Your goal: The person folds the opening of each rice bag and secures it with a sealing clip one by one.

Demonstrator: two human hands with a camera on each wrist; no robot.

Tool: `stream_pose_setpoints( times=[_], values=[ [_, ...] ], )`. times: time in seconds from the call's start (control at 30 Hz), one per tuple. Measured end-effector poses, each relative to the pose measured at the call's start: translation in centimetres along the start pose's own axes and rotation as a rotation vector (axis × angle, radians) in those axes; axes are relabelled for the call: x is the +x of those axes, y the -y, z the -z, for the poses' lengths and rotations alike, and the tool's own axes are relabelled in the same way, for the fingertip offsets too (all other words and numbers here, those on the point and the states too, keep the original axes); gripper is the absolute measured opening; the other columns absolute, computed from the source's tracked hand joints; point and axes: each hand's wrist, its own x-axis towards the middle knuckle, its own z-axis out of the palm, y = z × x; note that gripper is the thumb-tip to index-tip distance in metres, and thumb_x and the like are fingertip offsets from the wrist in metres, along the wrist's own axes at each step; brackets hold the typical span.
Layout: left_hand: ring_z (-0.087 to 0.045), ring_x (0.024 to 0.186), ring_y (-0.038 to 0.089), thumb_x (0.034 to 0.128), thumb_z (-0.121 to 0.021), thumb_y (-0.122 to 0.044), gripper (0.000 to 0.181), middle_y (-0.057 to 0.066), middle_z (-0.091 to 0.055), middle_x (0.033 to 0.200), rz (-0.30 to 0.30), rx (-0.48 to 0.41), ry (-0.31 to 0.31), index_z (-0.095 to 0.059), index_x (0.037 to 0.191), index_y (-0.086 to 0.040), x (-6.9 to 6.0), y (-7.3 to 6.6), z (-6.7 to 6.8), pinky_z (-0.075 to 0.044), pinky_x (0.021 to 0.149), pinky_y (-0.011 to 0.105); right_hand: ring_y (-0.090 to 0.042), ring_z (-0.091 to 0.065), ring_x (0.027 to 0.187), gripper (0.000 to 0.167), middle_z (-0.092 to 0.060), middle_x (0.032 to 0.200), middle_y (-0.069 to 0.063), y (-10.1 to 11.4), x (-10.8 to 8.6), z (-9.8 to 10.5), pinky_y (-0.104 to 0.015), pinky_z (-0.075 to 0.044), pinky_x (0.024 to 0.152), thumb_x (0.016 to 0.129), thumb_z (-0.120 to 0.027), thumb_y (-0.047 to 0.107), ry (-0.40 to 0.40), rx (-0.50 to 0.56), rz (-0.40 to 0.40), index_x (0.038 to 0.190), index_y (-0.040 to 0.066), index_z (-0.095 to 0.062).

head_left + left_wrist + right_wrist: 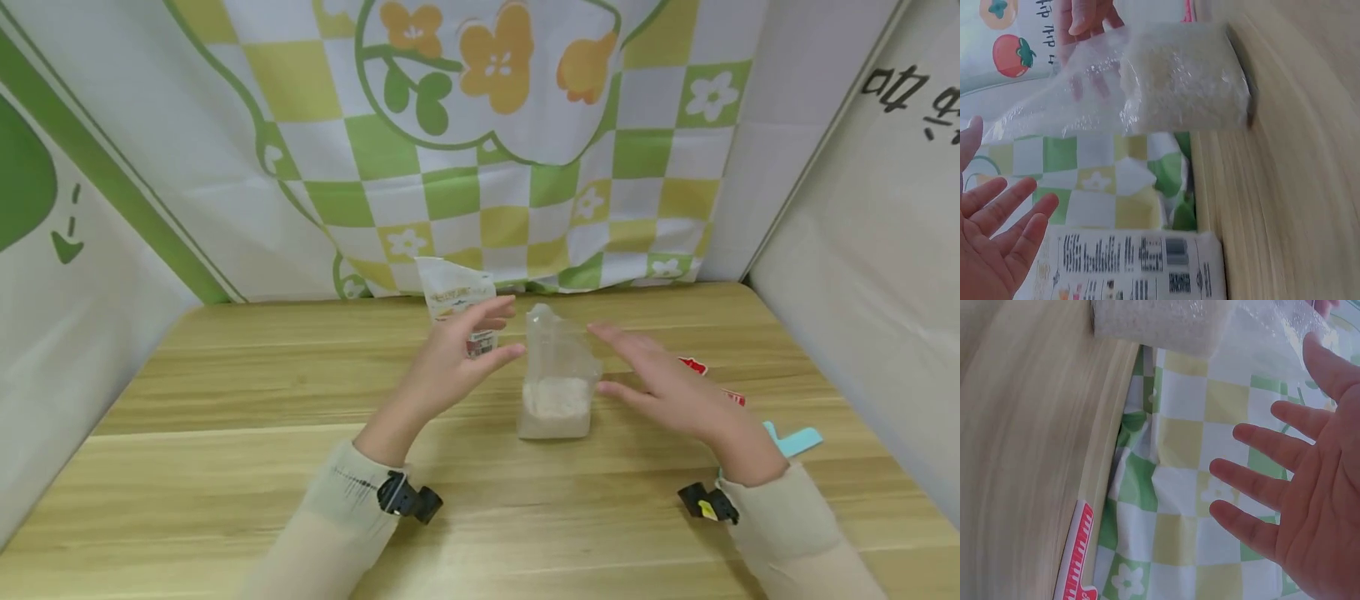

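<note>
A clear plastic bag (557, 400) stands upright on the wooden table, its lower part filled with a whitish, grainy-looking content I cannot identify. In the left wrist view the filled part of the bag (1185, 81) looks block-shaped, with loose film above. My left hand (461, 354) is held left of the bag, fingers extended and apart from it. On the other side, my right hand (667, 383) has its fingers spread, and the thumb comes close to the film; whether it touches I cannot tell. Neither hand holds anything.
Behind my left hand stands a white printed packet (453, 287), partly hidden. Red-and-white pieces (733, 397) and a light blue plastic item (798, 442) lie to the right, partly covered by my right arm. A checkered cloth (502, 200) hangs at the table's back edge.
</note>
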Motion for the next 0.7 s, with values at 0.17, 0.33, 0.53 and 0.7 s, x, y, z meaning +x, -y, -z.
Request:
stream_pose_setpoints(
  times=[0.17,0.33,0.53,0.7],
  values=[
    [-0.059,0.125,0.024,0.0932,-0.071,-0.030,0.056,0.001,-0.059,0.140,0.006,-0.044,0.041,-0.050,0.144,-0.022,1.3,-0.5,-1.2,-0.052,0.096,0.050,-0.038,-0.035,0.144,0.069,-0.038,0.157,-0.015,0.4,0.1,-0.5,-0.059,-0.030,0.114,0.098,-0.063,0.033,-0.021,-0.015,0.004,0.155,0.009,-0.032],
    [-0.057,0.128,0.026,0.0932,-0.071,-0.029,0.055,0.002,-0.054,0.146,0.025,-0.072,0.084,-0.050,0.144,-0.022,2.3,-0.8,-2.0,-0.053,0.097,0.049,-0.037,-0.038,0.142,0.068,-0.042,0.155,-0.014,0.6,0.3,-1.1,-0.060,-0.033,0.114,0.097,-0.063,0.034,-0.021,0.011,0.012,0.154,0.011,-0.034],
    [-0.058,0.126,0.028,0.0925,-0.072,-0.020,0.045,0.004,-0.064,0.135,0.017,-0.249,0.083,-0.059,0.136,-0.017,3.5,-0.6,-2.5,-0.054,0.096,0.041,-0.037,-0.040,0.142,0.064,-0.043,0.155,-0.014,0.7,0.4,-1.1,-0.059,-0.035,0.113,0.098,-0.063,0.029,-0.028,0.100,-0.009,0.153,0.010,-0.036],
    [-0.064,0.118,0.023,0.0919,-0.072,-0.016,0.037,0.005,-0.069,0.126,0.034,-0.339,0.089,-0.065,0.128,-0.014,3.9,-0.2,-2.7,-0.057,0.090,0.034,-0.038,-0.047,0.137,0.057,-0.045,0.153,-0.014,0.6,0.7,-1.2,-0.061,-0.039,0.108,0.100,-0.061,0.023,-0.034,0.225,0.000,0.150,0.009,-0.039]
  ],
)
